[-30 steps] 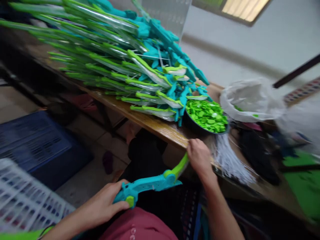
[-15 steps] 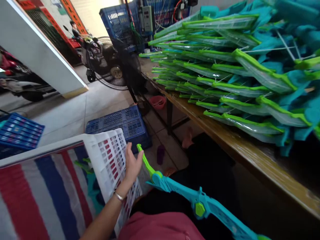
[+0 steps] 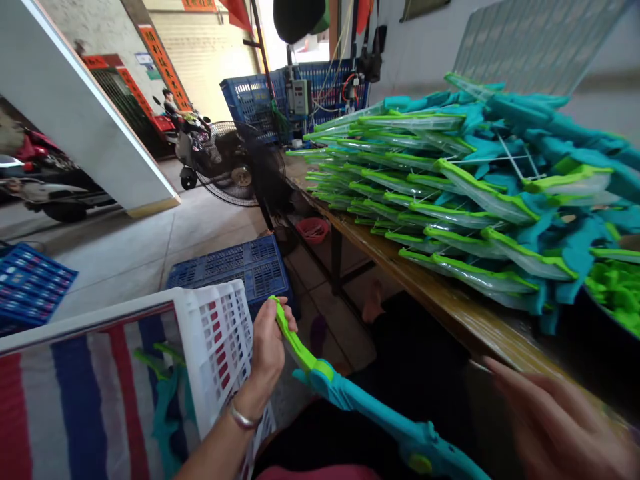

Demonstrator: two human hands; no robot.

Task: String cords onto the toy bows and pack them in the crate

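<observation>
My left hand [image 3: 269, 340] is closed round the tip of the bright green limb of a teal-and-green plastic toy bow [image 3: 370, 405]. The bow slants across my lap, its far end cut off by the bottom edge. At the lower right, my right hand [image 3: 555, 420] is blurred, its fingers drawn together below the bench edge. A small pale sliver shows at its fingertips, too unclear to name. Beside my left arm is a white plastic basket [image 3: 187, 313]; a few teal-and-green pieces [image 3: 165, 407] lie inside on its striped lining.
A wooden bench [image 3: 425, 293] on the right bears a big stack of similar bows [image 3: 450, 193]. A dark tub of green parts [image 3: 617, 293] is at the right edge. Ahead are an upturned blue crate [image 3: 225, 267], a pink bowl [image 3: 313, 230] and a standing fan [image 3: 240, 175].
My left hand, open near the bow's green tip before, has closed on it. My right hand has come into view at the lower right. The head view has tilted upward.
</observation>
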